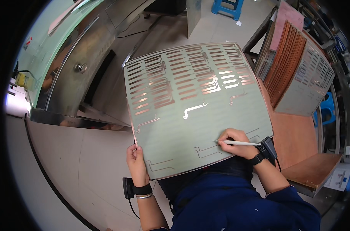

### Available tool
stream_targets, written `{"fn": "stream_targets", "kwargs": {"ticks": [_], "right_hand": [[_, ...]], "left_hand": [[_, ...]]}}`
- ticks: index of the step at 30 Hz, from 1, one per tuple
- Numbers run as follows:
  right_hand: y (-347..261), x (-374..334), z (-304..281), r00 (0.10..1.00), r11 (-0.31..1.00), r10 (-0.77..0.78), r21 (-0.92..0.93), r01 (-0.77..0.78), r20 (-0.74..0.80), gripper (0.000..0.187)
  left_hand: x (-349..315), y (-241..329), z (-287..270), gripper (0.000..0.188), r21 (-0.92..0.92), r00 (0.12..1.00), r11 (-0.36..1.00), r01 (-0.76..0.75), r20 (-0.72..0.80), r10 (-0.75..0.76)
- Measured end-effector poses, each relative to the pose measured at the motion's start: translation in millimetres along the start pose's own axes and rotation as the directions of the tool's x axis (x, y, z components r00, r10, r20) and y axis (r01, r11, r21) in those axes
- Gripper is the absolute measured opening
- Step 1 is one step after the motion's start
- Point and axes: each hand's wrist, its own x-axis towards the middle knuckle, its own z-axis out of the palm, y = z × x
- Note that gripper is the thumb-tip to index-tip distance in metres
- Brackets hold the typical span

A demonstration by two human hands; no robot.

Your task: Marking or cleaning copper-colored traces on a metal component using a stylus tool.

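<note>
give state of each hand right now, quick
Left hand: closed on the left edge of the green panel.
Right hand: closed around a white pen-like tool.

Floor: pale, tiled, beneath and beyond the grip. Beyond grip, left: metal cabinet, round knob. Far beyond grip: blue stool. Right of grip: brown wooden stand.

Blue plastic stool on pale floor, round knob on metal panel, pale-green tabletop
</note>
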Motion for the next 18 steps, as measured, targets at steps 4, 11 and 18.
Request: {"fn": "stream_targets", "kwargs": {"ticks": [4, 11, 18], "right_hand": [[1.0, 0.8, 2.0, 0.998, 0.998, 0.064, -0.002, -0.064, -0.022, 0.01], [1.3, 1.3, 0.2, 0.997, 0.997, 0.071, 0.015, -0.07, -0.005, 0.01], [0.8, 2.4, -1.7, 0.999, 1.0, 0.025, 0.009, -0.026, 0.035, 0.01]], "left_hand": [[1.4, -3.2, -2.0, 0.024, -0.015, 1.0, 1.0, 0.006, 0.009, -0.006], [2.8, -3.3, -1.2, 0.025, -0.037, 1.0, 0.999, 0.005, 0.025, -0.005], [3.2, -6.9, -5.6, 0.025, -0.034, 0.999, 0.999, 0.005, 0.034, -0.003]]}}
